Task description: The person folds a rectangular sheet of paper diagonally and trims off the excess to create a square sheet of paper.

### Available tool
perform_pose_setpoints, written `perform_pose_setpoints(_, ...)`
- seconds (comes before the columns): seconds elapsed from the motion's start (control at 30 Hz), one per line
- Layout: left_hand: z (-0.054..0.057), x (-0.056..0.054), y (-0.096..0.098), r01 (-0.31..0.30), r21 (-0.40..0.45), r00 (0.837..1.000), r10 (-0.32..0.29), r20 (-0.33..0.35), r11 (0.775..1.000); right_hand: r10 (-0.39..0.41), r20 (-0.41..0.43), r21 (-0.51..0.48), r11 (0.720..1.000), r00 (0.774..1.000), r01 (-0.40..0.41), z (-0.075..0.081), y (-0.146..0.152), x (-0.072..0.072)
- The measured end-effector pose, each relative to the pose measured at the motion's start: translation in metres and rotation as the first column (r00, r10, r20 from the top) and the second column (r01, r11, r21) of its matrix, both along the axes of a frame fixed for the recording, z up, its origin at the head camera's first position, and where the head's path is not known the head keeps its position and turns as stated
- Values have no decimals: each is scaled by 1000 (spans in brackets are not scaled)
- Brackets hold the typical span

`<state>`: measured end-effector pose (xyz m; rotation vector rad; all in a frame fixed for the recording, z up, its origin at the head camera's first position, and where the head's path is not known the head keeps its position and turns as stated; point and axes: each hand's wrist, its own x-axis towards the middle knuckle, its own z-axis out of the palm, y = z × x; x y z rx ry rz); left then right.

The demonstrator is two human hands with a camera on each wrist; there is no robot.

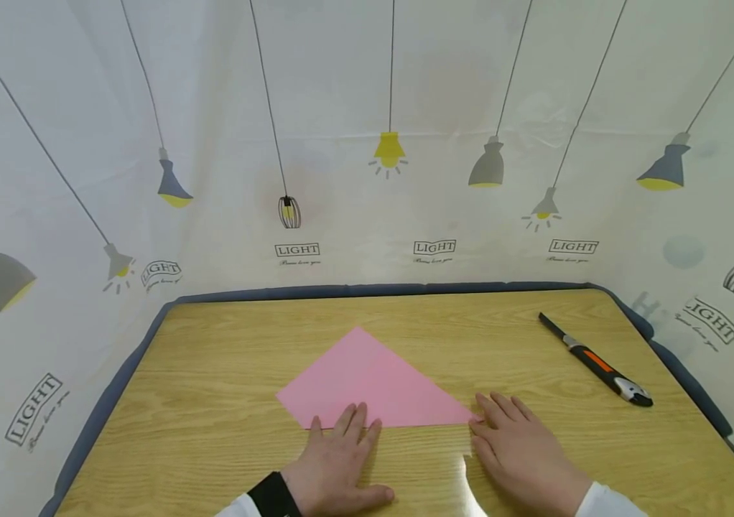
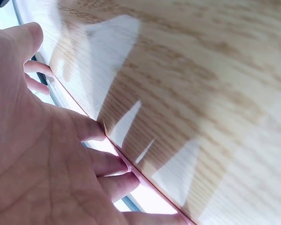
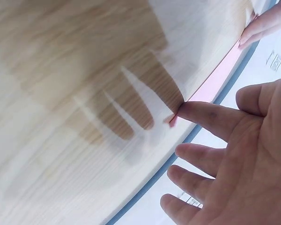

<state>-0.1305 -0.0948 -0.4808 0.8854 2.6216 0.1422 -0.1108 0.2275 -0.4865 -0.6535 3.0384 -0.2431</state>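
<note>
A folded sheet of pink paper lies flat on the wooden table, its peak pointing away and its straight fold along the near side. Fingertips of my left hand press on that near edge, the fingers spread and mostly straight. At the paper's right corner, my right hand touches the tip with extended fingers. The right wrist view shows one fingertip of the right hand on the pink corner, the other fingers apart from it. In the left wrist view, several fingertips of the left hand meet the paper's edge.
A utility knife with a black and orange handle lies on the right of the table. Dark blue edging runs round the tabletop. Behind it hangs a white curtain printed with lamps.
</note>
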Motion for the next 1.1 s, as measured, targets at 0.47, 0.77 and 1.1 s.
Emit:
perform_pose_setpoints(0.47, 1, 1, -3, -5, 13, 1000, 5, 3, 1000, -59, -16, 0, 998, 998, 59, 3, 21, -8)
perform_pose_setpoints(0.77, -2, -12, -5, 67, 49, 998, -67, -12, 997, 42, 36, -31, 999, 998, -41, 2, 12, -12)
perform_pose_setpoints(1.1, -13, -43, 8, 160, 96, 985, -153, -75, 982, 230, 145, -78, 972, 962, -220, -7, -31, -28)
